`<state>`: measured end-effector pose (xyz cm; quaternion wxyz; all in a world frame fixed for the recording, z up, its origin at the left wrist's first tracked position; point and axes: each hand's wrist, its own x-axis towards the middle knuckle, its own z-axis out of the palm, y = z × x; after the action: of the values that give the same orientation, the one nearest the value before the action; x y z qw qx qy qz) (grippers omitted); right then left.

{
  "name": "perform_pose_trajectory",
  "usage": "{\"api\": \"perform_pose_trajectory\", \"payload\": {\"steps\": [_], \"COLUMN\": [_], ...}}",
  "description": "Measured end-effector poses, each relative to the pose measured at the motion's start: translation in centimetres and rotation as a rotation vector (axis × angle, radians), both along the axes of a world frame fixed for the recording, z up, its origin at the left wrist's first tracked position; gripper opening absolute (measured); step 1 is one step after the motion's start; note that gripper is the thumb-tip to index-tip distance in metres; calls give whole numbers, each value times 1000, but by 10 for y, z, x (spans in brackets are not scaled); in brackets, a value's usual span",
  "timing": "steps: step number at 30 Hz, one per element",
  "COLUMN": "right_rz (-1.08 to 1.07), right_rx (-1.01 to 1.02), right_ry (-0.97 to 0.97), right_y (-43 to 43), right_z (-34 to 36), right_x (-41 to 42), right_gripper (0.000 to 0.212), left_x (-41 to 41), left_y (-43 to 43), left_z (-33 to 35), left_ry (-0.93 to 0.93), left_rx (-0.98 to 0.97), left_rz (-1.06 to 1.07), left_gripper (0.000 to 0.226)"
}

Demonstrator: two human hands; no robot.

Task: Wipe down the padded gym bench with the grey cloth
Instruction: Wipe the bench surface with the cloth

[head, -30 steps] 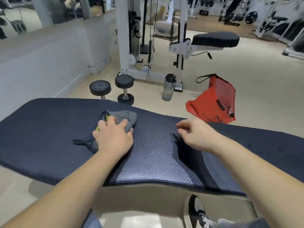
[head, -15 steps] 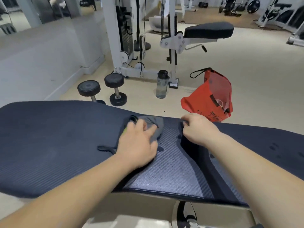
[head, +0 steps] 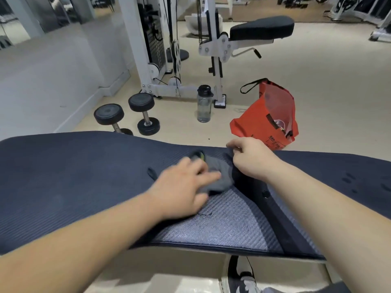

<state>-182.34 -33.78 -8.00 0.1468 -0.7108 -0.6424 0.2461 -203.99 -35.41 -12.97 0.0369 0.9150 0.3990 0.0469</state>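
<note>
The padded surface point(head: 74, 187) looks only partly wiped, I judge: the left hand point(head: 182, 187) presses flat-fingered on the grey cloth point(head: 220, 176) at its middle, while the right hand point(head: 251, 161) curls over the far edge.

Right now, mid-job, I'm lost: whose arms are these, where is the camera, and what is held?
No machine here: a person works with bare hands, filmed by one camera on their head, looking forward and down. The left hand presses the grey cloth onto the dark padded bench. The right hand curls its fingers over the bench's far edge, beside the cloth. On the floor beyond stand two dumbbells, a water bottle and a red bag.
</note>
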Motion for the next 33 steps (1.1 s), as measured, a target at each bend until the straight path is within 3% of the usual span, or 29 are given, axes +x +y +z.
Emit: {"api": "perform_pose_trajectory", "payload": {"steps": [4,6,9,11,13,16,17,19,22,24,25,28,29,31,33], "right_rz": [32,41,67,109,153,214,228,255,307,341,351,366,372,394,419], "right_rx": [-25,-29,-26,-27,-20,-6,-2,-1,10,11,12,9,8,4,1], "right_ry": [10,15,15,7,-7,-13,-13,-22,-39,-52,-54,-41,-36,-32,-37], "right_y": [-5,-6,-7,-10,-14,-20,-22,-25,-30,-35,-38,-46,-48,-50,-51], "right_z": [0,-1,0,1,0,0,0,0,0,2,4,9,10,9,8], "right_x": [1,0,-6,-13,-19,-24,-25,-28,-35,-41,-43,-48,-49,-53,-58], "right_gripper": [45,44,43,42,40,39,38,38,39,38,38,38,38,39,41], "left_x": [-4,19,18,-11,-37,-40,-30,-13,-37,-73,-88,-90,-76,-43,-25], "left_y": [24,-13,-69,-54,-29,-17,-27,-63,-95,-72,-59,-44,-50,-74,-103], "left_z": [1,3,5,4,-3,-4,-3,-1,4,3,2,1,3,4,4], "left_ry": [-70,-50,-161,-107,-35,-127,-106,-101,-173,-78,-32,-119,-102,-43,-124], "left_rx": [-29,-12,-38,-61,30,0,-2,26,-55,-41,2,-14,-10,23,29], "left_rz": [659,611,49,-241,-89,646,734,609,42,-114,-12,727,862,835,559], "left_gripper": [51,50,52,53,52,51,51,51,51,51,51,45,44,47,50]}}
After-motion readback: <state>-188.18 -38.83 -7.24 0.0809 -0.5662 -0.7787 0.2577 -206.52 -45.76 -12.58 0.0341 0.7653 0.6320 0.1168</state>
